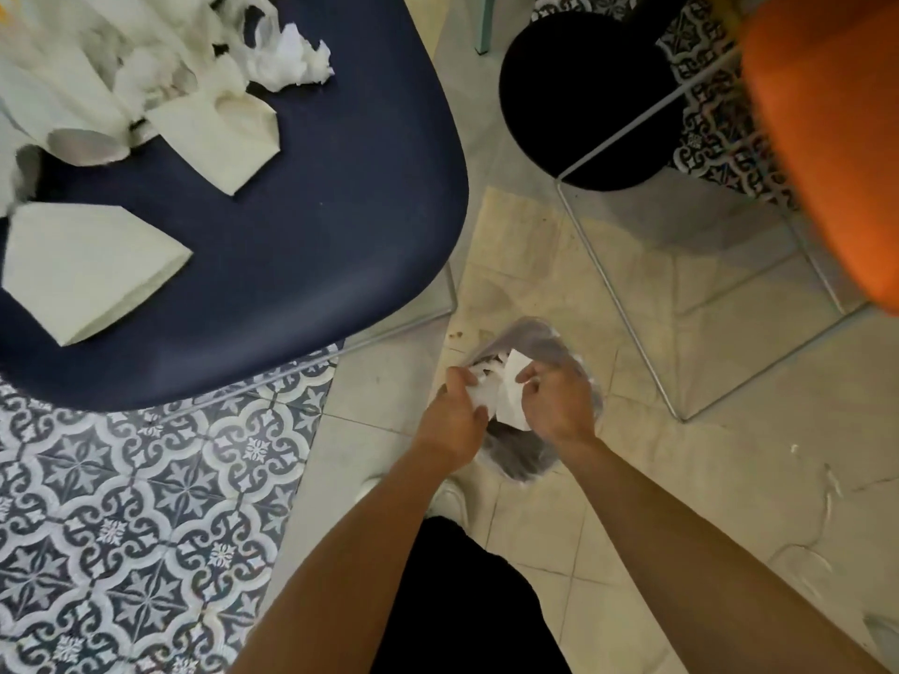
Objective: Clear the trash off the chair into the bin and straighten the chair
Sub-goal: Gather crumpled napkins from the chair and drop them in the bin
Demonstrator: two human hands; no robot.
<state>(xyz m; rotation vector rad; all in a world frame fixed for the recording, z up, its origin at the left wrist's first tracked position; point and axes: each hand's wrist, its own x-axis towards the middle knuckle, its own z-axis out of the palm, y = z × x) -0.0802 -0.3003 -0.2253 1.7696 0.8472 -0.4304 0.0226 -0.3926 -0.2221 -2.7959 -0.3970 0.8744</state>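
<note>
A dark blue chair seat point(311, 226) fills the upper left. On it lie several pieces of paper trash: a folded cream napkin point(87, 272), another folded napkin point(228, 138) and crumpled white tissue point(292, 55). Down on the floor stands a small bin lined with a clear plastic bag point(540, 342). Both hands hover right over its mouth. My left hand point(455, 420) grips crumpled white paper point(506, 396), and my right hand point(559, 406) pinches the same wad from the other side.
An orange chair point(822, 138) with a thin wire frame point(613, 279) stands at the right. A round black stool top point(584, 99) sits behind the bin. Patterned tiles point(121, 527) cover the floor at the left, plain beige tiles at the right.
</note>
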